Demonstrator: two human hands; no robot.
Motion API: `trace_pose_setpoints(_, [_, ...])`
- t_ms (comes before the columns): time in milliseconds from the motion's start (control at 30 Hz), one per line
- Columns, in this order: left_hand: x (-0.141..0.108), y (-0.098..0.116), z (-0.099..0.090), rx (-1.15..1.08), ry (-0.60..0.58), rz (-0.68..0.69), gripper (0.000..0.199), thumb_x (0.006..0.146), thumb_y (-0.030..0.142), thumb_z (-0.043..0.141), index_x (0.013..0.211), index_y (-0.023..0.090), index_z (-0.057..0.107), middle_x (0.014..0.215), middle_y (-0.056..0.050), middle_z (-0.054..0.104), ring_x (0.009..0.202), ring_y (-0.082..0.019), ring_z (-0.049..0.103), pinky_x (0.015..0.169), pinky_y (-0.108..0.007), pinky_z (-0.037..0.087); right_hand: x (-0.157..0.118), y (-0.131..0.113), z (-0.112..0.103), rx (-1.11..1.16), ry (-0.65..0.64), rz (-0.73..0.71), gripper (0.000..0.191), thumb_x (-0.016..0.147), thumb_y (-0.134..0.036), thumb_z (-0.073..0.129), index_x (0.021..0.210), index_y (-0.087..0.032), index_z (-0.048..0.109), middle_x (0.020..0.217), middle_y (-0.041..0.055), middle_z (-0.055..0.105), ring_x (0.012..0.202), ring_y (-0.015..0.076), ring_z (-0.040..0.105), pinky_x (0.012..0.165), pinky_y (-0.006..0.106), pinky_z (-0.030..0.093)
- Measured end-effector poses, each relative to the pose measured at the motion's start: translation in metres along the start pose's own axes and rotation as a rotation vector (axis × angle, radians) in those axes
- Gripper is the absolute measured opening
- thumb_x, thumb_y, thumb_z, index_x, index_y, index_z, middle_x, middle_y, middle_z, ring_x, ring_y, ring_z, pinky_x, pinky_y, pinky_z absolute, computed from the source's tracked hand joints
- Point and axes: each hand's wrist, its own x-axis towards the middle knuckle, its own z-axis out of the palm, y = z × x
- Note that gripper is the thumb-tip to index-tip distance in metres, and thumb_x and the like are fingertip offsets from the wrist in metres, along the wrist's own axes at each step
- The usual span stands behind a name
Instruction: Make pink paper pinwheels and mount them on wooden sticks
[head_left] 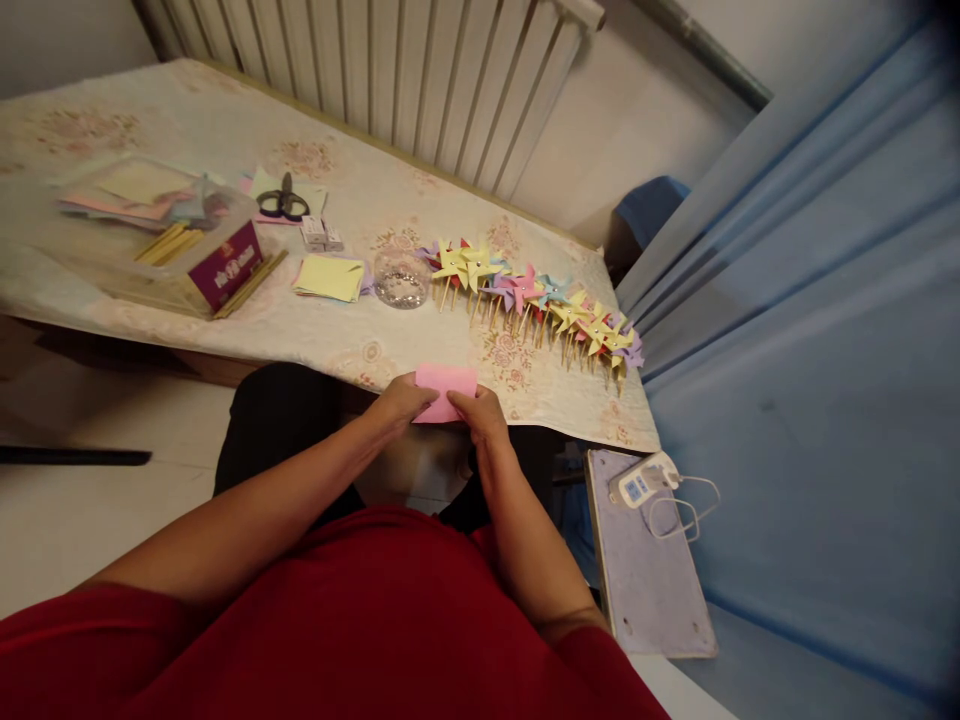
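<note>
dim, warm | shadow under table (225, 120) | box (223, 268) blurred | edges stretched

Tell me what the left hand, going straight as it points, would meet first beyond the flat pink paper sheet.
The left hand would probably meet multicoloured paper pinwheels, though depth is unclear; the flowered tablecloth might come first.

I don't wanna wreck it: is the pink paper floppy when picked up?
The pink paper looks thin, so it's probably light and might crease easily. Perhaps it's slightly stiff: between the left hand and right hand, it looks flat.
</note>
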Motion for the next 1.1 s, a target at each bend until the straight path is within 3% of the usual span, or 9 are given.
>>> trace_pose_setpoints(167, [0.001,-0.004,-0.003,-0.077,-0.103,-0.032,0.029,0.057,0.012,0.067,0.086,0.013,0.068,0.071,-0.004,0.071,0.07,-0.017,0.063,0.073,-0.028,0.048,-0.001,0.0,0.003,0.145,-0.035,0.048,0.031,0.054,-0.033,0.077,0.078,-0.015,0.071,0.065,-0.0013,0.067,0.061,0.0151,0.058,0.062,0.028,0.046])
trace_pose_setpoints(367, [0.001,-0.004,-0.004,-0.097,-0.081,-0.037,0.025,0.057,0.012,0.066,0.082,0.013,0.069,0.067,-0.002,0.07,0.063,-0.015,0.061,0.068,-0.026,0.048,-0.002,0.001,0.004,0.307,-0.09,0.089,0.032,0.05,-0.029,0.079,0.079,-0.016,0.07,0.068,0.0003,0.071,0.061,0.016,0.062,0.065,0.03,0.05])
trace_pose_setpoints(700, [0.003,-0.007,-0.007,-0.069,-0.089,-0.025,0.02,0.058,0.015,0.068,0.078,0.014,0.067,0.067,-0.002,0.069,0.062,-0.013,0.059,0.064,-0.024,0.043,-0.007,0.003,-0.001,0.319,-0.133,0.084,0.035,0.052,-0.03,0.081,0.083,-0.016,0.072,0.073,0.0019,0.074,0.066,0.0178,0.066,0.07,0.032,0.053])
trace_pose_setpoints(900, [0.003,-0.005,-0.009,-0.078,-0.063,-0.03,0.016,0.057,0.013,0.068,0.073,0.014,0.066,0.06,0.002,0.064,0.053,-0.01,0.05,0.056,-0.023,0.037,-0.011,0.007,-0.012,0.248,-0.066,0.016,0.031,0.053,-0.029,0.077,0.08,-0.018,0.067,0.066,-0.0019,0.069,0.062,0.0156,0.062,0.065,0.029,0.051])
trace_pose_setpoints(1100, [0.003,-0.003,-0.009,-0.064,-0.041,-0.052,0.015,0.058,0.013,0.07,0.07,0.015,0.062,0.059,0.002,0.062,0.053,-0.01,0.05,0.057,-0.023,0.037,-0.018,0.008,-0.019,-0.06,0.062,-0.178,0.03,0.062,-0.026,0.072,0.09,-0.021,0.06,0.067,-0.0056,0.06,0.06,0.0134,0.056,0.063,0.028,0.048])
